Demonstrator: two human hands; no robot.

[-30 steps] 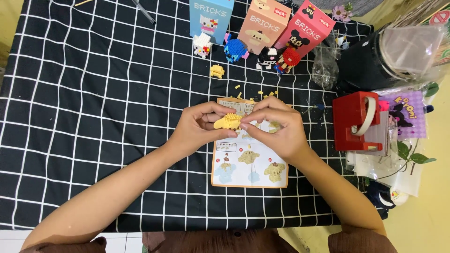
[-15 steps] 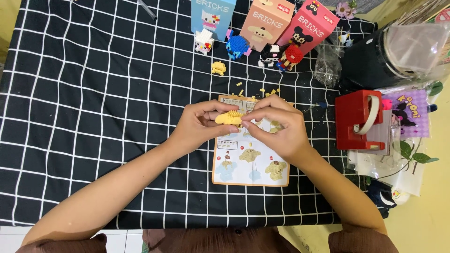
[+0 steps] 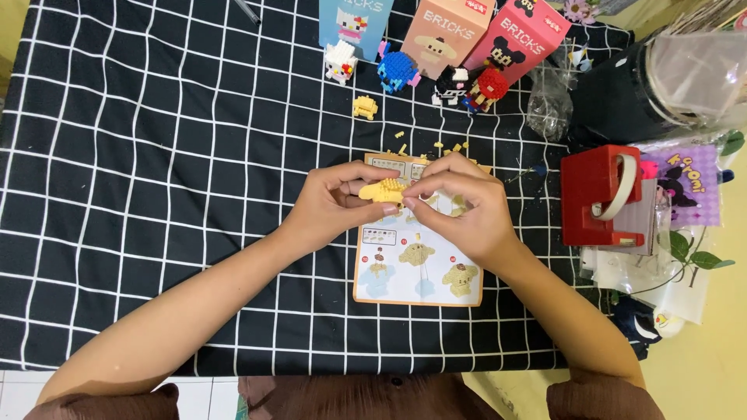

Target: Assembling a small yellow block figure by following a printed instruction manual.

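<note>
Tablecloth: a black cloth with a white grid (image 3: 140, 155) covers the table and carries everything else.
Right-side clutter: a red tape dispenser (image 3: 599, 194) stands to the right of the hands; a dark container (image 3: 622, 93) with clear plastic lies far right.
Boxes: three brick-kit boxes, blue (image 3: 354, 19), peach (image 3: 447, 31) and pink (image 3: 521, 39), stand in a row along the far edge.
Instruction sheet: an orange-bordered leaflet (image 3: 416, 268) lies flat under and just near of the hands, its pictured steps in view.
Finished figures: small built characters, white (image 3: 340, 62), blue (image 3: 397, 71) and black-and-red (image 3: 471, 84), stand in front of the boxes.
Left hand (image 3: 331, 206): curled closed, fingertips pinching the left end of the yellow brick assembly (image 3: 383, 189), held above the far part of the leaflet.
Right hand (image 3: 463, 206): fingers bunched, tips closed at the assembly's right end; whether a separate brick sits between them cannot be told.
Loose bricks: a small yellow sub-build (image 3: 364, 106) and scattered yellow pieces (image 3: 436, 146) lie far of the leaflet.
Technique: judged from this grip, the join goes best with the left hand bracing the assembly from below, the studs aligned squarely, and pressure applied straight down over the leaflet so dropped parts stay findable.
</note>
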